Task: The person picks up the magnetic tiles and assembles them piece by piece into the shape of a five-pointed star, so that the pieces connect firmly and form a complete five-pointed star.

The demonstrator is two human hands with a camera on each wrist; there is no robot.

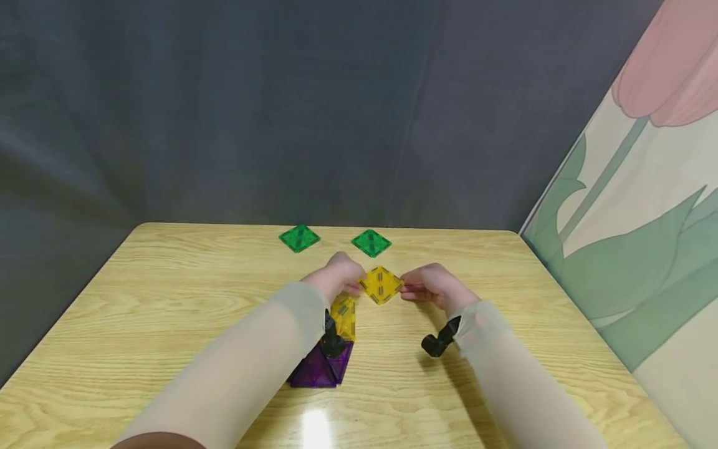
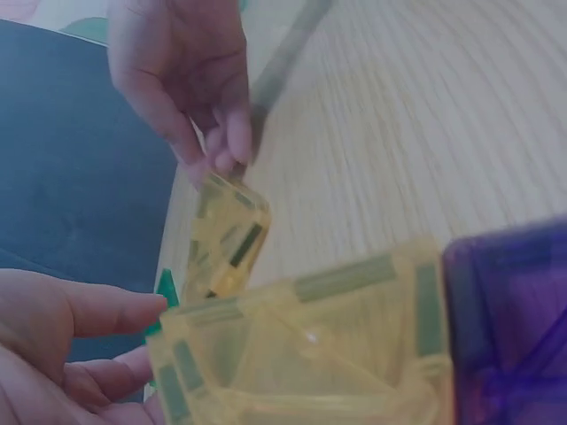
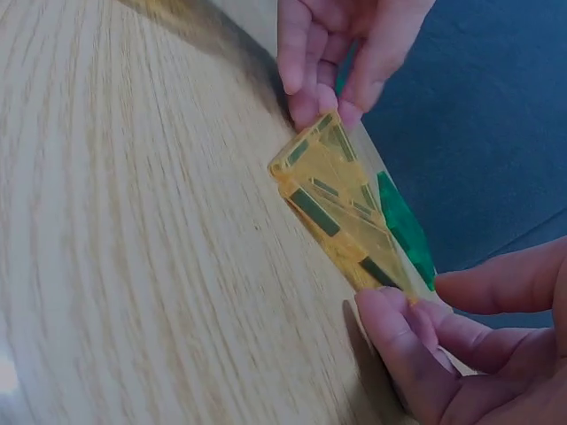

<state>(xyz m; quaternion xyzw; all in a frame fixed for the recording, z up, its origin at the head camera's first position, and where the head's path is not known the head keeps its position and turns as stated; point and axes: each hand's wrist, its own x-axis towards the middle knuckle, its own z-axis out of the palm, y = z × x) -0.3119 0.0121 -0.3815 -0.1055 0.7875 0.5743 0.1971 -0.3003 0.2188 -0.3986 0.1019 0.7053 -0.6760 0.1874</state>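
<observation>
Two joined yellow triangular magnetic tiles (image 1: 381,285) form a diamond between my hands, tilted in the right wrist view. My left hand (image 1: 340,274) pinches its left corner between thumb and fingers. At the opposite corner, my right hand (image 1: 433,285) holds it with the fingertips. Just below my left hand stands a structure with a yellow part (image 2: 310,345) joined to a purple part (image 1: 316,368). My left sleeve and wrist camera cover some of it in the head view. The left wrist view shows my left fingers beside its yellow end.
Two green diamond-shaped tile pieces, a left one (image 1: 300,238) and a right one (image 1: 371,242), lie toward the back of the wooden table (image 1: 185,293). A dark curtain (image 1: 280,112) hangs behind, and a flower-patterned panel (image 1: 634,237) rises on the right.
</observation>
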